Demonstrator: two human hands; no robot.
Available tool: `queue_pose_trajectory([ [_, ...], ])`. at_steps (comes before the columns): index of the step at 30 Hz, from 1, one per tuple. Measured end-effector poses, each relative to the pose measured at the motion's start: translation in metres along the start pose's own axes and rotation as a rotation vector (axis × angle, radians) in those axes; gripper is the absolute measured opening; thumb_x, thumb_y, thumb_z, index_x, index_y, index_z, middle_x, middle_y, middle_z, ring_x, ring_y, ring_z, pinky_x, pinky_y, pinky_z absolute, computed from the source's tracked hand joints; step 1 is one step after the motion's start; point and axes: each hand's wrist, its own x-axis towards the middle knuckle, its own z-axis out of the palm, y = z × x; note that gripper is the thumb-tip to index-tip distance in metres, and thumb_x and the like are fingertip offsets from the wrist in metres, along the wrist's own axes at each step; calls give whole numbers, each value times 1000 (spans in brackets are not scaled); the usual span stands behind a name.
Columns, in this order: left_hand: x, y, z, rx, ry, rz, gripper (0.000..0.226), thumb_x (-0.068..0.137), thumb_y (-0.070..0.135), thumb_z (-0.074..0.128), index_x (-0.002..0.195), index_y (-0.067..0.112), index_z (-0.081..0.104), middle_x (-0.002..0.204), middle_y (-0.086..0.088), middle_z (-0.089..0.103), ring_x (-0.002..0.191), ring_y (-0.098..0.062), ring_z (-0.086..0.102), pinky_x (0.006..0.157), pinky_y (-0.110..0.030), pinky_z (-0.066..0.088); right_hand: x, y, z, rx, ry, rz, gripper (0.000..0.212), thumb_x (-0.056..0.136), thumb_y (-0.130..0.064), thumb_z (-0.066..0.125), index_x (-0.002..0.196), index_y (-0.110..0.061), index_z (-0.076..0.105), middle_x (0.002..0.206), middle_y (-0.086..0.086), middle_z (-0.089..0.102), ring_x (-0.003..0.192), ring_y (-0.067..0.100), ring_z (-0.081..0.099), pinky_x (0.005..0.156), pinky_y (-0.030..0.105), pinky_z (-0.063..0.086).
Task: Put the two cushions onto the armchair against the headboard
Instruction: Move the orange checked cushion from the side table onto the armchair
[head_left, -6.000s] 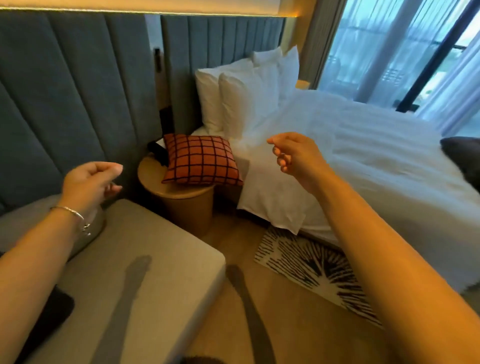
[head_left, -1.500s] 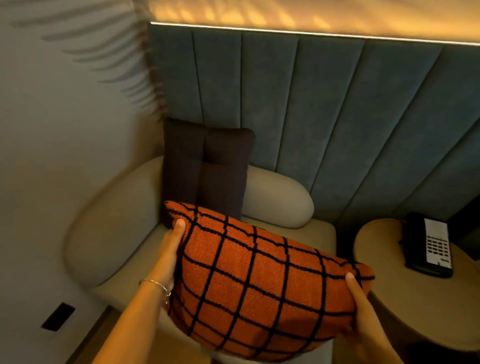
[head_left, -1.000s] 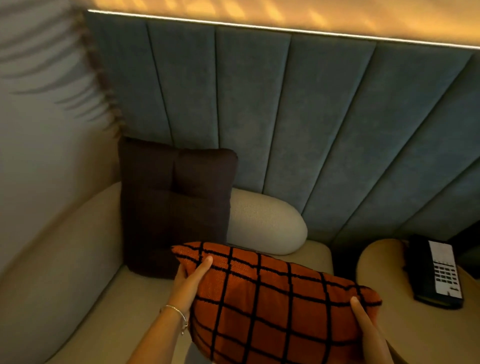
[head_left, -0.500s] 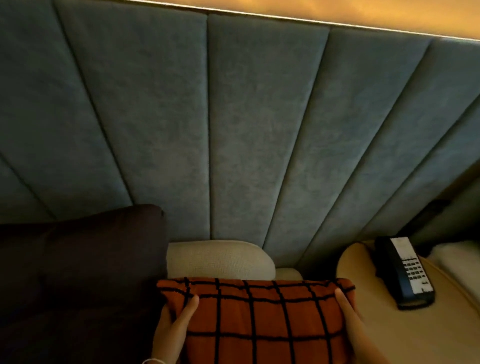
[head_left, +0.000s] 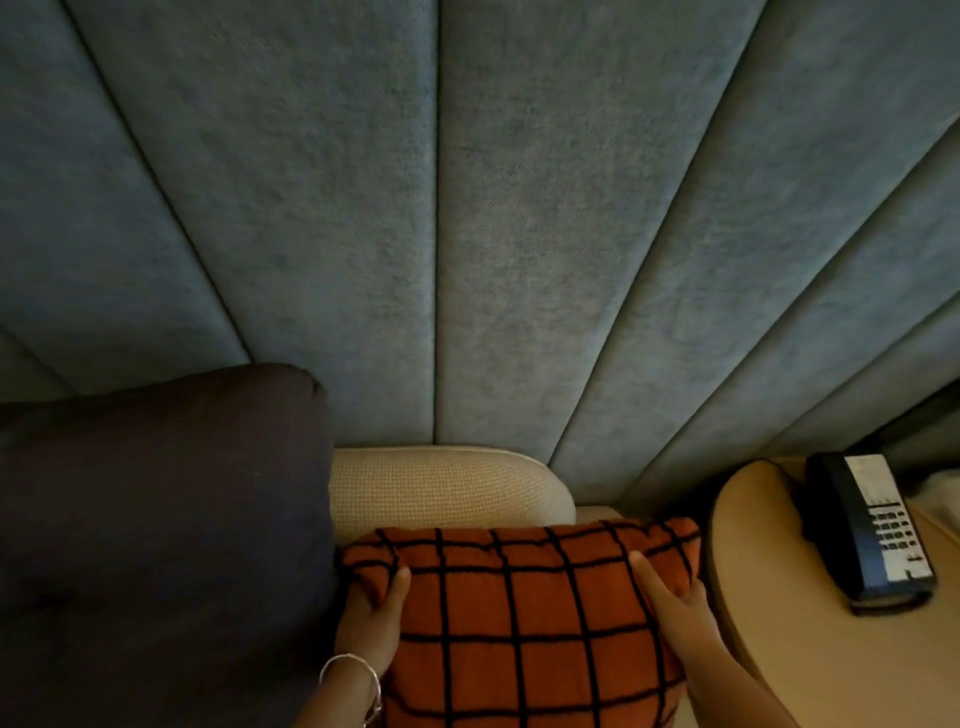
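An orange cushion with a black grid (head_left: 519, 613) stands at the bottom centre, its top edge against the beige backrest of the armchair (head_left: 447, 486). My left hand (head_left: 371, 618) grips its left edge, a bracelet on the wrist. My right hand (head_left: 675, 608) lies on its right side with the fingers spread over the fabric. A dark brown cushion (head_left: 161, 530) fills the left of the armchair, touching the orange one. Behind both rises the blue padded headboard (head_left: 467, 234).
A round wooden side table (head_left: 810, 649) stands close on the right, touching the orange cushion's corner. A black telephone (head_left: 872, 530) lies on it. A strip of white bedding shows at the far right edge.
The orange cushion has been carried from the side table to the armchair and now stands against the backrest beside the dark cushion. My view has moved closer and lower.
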Motion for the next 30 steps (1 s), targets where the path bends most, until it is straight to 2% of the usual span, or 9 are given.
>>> queue_pose_trajectory([
  [6, -21, 8, -13, 95, 49, 57, 58, 80, 19, 67, 132, 4, 45, 134, -20, 52, 125, -35, 46, 102, -36, 32, -19, 3, -17, 26, -64, -53, 100, 55, -64, 72, 131, -5, 45, 126, 18, 57, 112, 32, 55, 100, 44, 43],
  [10, -51, 14, -8, 400, 288, 556, 74, 74, 28, 62, 138, 2, 38, 142, -22, 43, 132, -38, 36, 109, -47, 24, -50, 14, -16, -331, 216, -491, 101, 67, -85, 37, 146, -24, 22, 154, 5, 28, 141, 27, 24, 114, 53, 18],
  [14, -41, 11, -5, 930, 107, 921, 52, 88, 42, 31, 134, 20, 42, 132, -12, 58, 127, -21, 35, 111, -39, 4, -62, 20, 6, -830, 116, -755, 74, 86, -66, 27, 140, -42, -17, 157, -13, -12, 141, 10, -19, 112, 56, -7],
  [16, -32, 5, -7, 1188, -39, 831, 59, 95, 45, 10, 129, 23, 53, 125, -3, 64, 124, -18, 47, 110, -40, -1, -56, 24, 11, -1022, -6, -669, 72, 87, -66, 17, 134, -38, -29, 157, -10, -19, 138, 14, -27, 111, 57, -12],
  [20, -28, 14, -7, 1207, -96, 669, 57, 93, 46, 19, 132, 21, 52, 133, -2, 58, 123, -24, 53, 108, -39, 0, -47, 13, 11, -968, 57, -781, 71, 80, -74, 4, 141, -43, -14, 155, -9, -18, 139, 15, -28, 108, 53, -24],
  [23, -22, 12, -3, 1314, -12, 737, 69, 85, 54, -8, 147, 28, 6, 158, 0, 15, 144, -22, 5, 104, -38, -26, -39, 16, 11, -1057, -63, -793, 75, 79, -76, 6, 142, -42, -14, 155, -11, -16, 137, 12, -29, 108, 54, -22],
  [25, -14, 10, -4, 1130, -18, 739, 68, 82, 53, -4, 146, 30, -5, 157, 7, -7, 141, -15, -17, 106, -38, -27, -29, 9, 3, -856, -72, -833, 74, 78, -77, 14, 144, -47, -2, 151, -19, -11, 138, 7, -21, 109, 51, -16],
  [27, -14, 11, -11, 847, 103, 764, 64, 86, 48, 10, 147, 27, 14, 154, 9, 6, 143, -11, -2, 114, -36, -10, -14, 8, -12, -511, 69, -843, 65, 84, -67, 32, 144, -47, 14, 154, -16, 5, 144, 10, -2, 114, 49, -1],
  [30, -23, 8, -11, 231, 136, 576, 48, 95, 31, 33, 142, 23, 30, 151, 8, 22, 142, -8, 15, 113, -26, 7, -1, 17, -17, 139, 65, -404, 62, 85, -64, 38, 141, -39, 29, 153, 3, 32, 138, 22, 32, 113, 48, 27],
])
